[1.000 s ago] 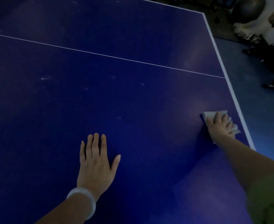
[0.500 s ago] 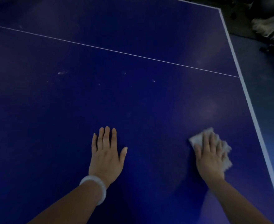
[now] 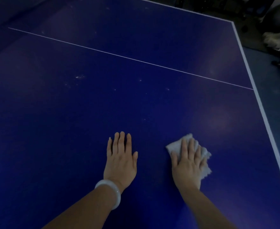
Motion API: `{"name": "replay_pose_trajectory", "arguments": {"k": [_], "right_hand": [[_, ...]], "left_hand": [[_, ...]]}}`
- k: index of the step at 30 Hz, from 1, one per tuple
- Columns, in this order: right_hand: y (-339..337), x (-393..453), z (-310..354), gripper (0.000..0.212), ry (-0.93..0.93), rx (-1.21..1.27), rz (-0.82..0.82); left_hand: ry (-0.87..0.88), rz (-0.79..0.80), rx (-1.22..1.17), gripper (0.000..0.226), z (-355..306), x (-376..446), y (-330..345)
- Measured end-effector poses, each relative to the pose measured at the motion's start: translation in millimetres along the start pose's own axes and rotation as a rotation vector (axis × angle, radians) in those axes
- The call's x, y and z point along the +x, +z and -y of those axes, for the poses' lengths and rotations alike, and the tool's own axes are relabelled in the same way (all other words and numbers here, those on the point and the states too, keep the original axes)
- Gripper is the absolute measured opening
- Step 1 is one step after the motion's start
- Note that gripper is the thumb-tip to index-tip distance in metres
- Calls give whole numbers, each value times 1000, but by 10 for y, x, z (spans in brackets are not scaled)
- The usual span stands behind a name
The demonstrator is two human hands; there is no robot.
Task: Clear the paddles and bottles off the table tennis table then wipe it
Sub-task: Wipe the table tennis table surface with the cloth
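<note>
Fingers [image 3: 188, 146] of the right hand [image 3: 188, 164] lie straight, pressing a white cloth [image 3: 174, 147] flat on the big blue table [image 3: 136, 100]. The left hand [image 3: 120, 160] rests open beside it. No paddles or bottles show. The cloth could bunch up and miss the small white specks [image 3: 79, 77] farther away.

The scene is seen from one head-worn, wide-angle view, aimed forward and down across the table [image 3: 136, 104]. The near surface is seen close up; the far right corner and floor [image 3: 271, 76] are taken in.
</note>
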State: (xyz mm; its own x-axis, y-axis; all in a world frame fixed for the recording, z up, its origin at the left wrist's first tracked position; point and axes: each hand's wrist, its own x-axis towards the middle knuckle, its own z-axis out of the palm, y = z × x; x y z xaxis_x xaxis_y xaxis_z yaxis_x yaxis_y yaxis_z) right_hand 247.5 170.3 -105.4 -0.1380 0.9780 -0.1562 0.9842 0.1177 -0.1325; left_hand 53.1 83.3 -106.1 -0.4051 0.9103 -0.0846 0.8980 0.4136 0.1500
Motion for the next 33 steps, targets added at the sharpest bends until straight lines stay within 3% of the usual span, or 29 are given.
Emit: {"name": "replay_pose_trajectory", "arguments": {"k": [2,8,11,15,21,23,27,29,31,33], "right_hand": [[72,-160,146,71,33,-3,-32],[155,-268,183,68,-152,-79,-58],[117,-188,211,69,-248,-117,-62],[56,-8,225,69,-344,-104,-10],[-120,627,46,64,-542,-110,19],[-221,1057,-60,62,-418,-93,57],[-390,1909,-38,62,197,51,-24],[-393,2231,288,63,318,111,-35],[-336,2392,689,64,124,71,-31],[-267,2395,984,64,-235,-17,14]], "left_hand": [[2,12,-32,65,4,5,-15],[60,-83,-190,64,307,193,-54],[-77,-134,-160,75,559,491,-182],[-255,29,-171,93,534,883,-260],[-323,-28,19,97,372,1009,-107],[-321,-63,11,92,379,982,-83],[-333,-81,10,83,346,1020,-36],[-335,-91,18,81,364,1040,2],[-333,-93,33,80,382,1043,27],[-336,-95,45,79,375,1036,28]]}}
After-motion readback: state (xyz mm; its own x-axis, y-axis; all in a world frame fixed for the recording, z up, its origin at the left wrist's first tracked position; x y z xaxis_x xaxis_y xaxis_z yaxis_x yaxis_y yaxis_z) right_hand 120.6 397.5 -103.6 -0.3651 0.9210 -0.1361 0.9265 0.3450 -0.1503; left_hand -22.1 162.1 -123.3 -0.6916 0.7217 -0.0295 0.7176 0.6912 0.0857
